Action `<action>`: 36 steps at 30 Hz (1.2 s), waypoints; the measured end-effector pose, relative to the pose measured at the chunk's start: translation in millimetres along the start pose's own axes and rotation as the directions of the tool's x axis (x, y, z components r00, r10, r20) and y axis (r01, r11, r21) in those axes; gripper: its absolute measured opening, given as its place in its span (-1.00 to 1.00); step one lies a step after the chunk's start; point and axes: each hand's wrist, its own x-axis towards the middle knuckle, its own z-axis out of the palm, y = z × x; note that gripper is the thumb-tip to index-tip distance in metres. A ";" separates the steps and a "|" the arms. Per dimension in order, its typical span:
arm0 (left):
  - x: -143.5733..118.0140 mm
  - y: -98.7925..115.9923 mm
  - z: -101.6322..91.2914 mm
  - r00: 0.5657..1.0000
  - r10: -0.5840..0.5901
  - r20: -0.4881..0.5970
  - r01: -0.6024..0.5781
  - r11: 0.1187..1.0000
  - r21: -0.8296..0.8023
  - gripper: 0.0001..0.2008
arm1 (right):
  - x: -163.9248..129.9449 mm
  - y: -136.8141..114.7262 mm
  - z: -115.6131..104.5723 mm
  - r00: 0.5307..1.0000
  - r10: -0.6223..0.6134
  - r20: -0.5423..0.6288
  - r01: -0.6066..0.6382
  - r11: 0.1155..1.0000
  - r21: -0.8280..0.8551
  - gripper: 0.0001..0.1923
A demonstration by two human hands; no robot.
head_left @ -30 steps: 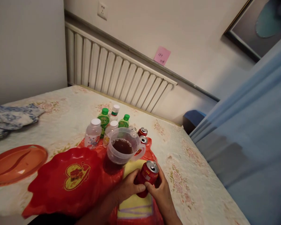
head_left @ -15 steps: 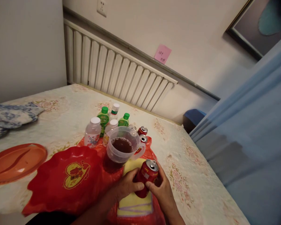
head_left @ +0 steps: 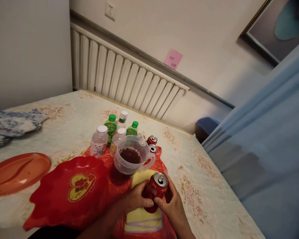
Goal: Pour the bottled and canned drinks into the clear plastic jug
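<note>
The left hand (head_left: 136, 199) and right hand (head_left: 173, 202) curl partly closed around opposite sides of a red drink can (head_left: 154, 194), above the right edge of a yellow cloth (head_left: 142, 220). Light, even pressure from both sides should steady it without denting. Gold lettering marks its side; the silver top looks open, though the tab makes that uncertain.

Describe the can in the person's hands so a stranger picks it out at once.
From the flower-patterned tablecloth, go to the translucent jug of dark liquid. Nearer the camera and slightly right, over a yellow cloth, is the silver-topped red can. Unlike the other cans standing behind the jug's handle, this one is held between the left hand and the right hand.
</note>
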 end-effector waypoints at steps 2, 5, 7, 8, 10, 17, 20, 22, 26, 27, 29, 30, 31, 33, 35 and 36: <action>0.0 -2.7 -1.7 0.999 -0.026 -0.028 0.027 0.999 0.028 -0.31 | 0.0 2.3 -0.9 1.000 -0.009 0.006 0.010 1.000 -0.026 -0.14; 0.0 -3.7 -2.3 0.998 -0.037 -0.058 0.040 0.998 0.055 -0.31 | 0.2 6.0 -1.8 1.000 -0.028 0.008 0.028 0.998 -0.047 -0.13; -0.2 -3.1 -2.2 0.997 -0.029 -0.065 0.033 0.997 0.067 -0.31 | -0.3 8.0 -1.7 0.999 -0.034 0.017 0.035 0.998 -0.043 -0.12; -0.4 -2.8 -2.2 0.997 -0.025 -0.068 0.029 0.997 0.068 -0.32 | -0.7 8.6 -1.4 0.999 -0.033 0.022 0.033 0.999 -0.033 -0.12; -1.1 -2.5 -2.6 0.997 -0.019 -0.071 0.024 0.998 0.059 -0.33 | -1.6 9.5 -0.9 0.999 -0.021 0.032 0.021 1.000 -0.006 -0.13; -3.8 -0.5 -2.5 1.000 0.012 -0.006 -0.012 0.999 -0.034 -0.29 | -0.1 10.3 -4.0 0.999 -0.018 0.029 0.020 0.998 -0.066 -0.14; -4.3 1.5 -1.2 1.000 0.016 0.007 -0.015 0.998 -0.055 -0.26 | -0.1 8.9 -3.2 0.999 -0.012 0.048 0.014 0.999 -0.043 -0.13; -4.3 1.9 -1.0 1.000 0.004 -0.001 -0.004 0.999 -0.051 -0.25 | -0.5 7.4 -1.9 0.998 -0.008 0.060 0.009 1.000 -0.023 -0.12; -4.3 0.9 -2.1 0.999 -0.027 -0.031 0.026 1.000 -0.015 -0.24 | 0.0 6.0 -1.1 0.998 -0.012 0.054 0.013 0.999 -0.030 -0.10; -4.5 0.9 -2.2 0.999 -0.029 -0.037 0.028 1.000 -0.010 -0.25 | 0.4 6.1 -1.4 0.999 -0.014 0.051 0.015 0.999 -0.034 -0.10; -4.9 1.6 -1.7 0.999 -0.027 -0.034 0.026 1.000 -0.014 -0.25 | 1.1 6.4 -1.9 0.999 -0.015 0.052 0.017 0.999 -0.037 -0.10; -5.2 2.2 -1.2 0.999 -0.025 -0.030 0.024 0.999 -0.022 -0.26 | 1.3 6.2 -2.1 0.998 -0.015 0.057 0.017 0.999 -0.038 -0.10; -5.5 2.8 -0.7 0.999 -0.024 -0.023 0.023 0.999 -0.031 -0.26 | 1.4 5.8 -2.2 0.998 -0.015 0.063 0.018 0.999 -0.041 -0.09; -6.3 3.7 0.1 1.000 -0.021 -0.011 0.020 0.998 -0.054 -0.27 | 1.8 3.7 -2.8 0.997 -0.014 0.082 0.018 0.998 -0.052 -0.08; -7.3 3.5 -0.2 1.000 -0.022 0.000 0.022 0.997 -0.077 -0.26 | 3.6 0.2 -4.6 0.994 -0.008 0.106 0.012 0.999 -0.044 -0.09; -7.9 3.1 -0.7 1.000 -0.026 0.005 0.027 0.996 -0.087 -0.24 | 5.6 -1.6 -6.3 0.993 -0.004 0.119 0.007 1.000 -0.020 -0.12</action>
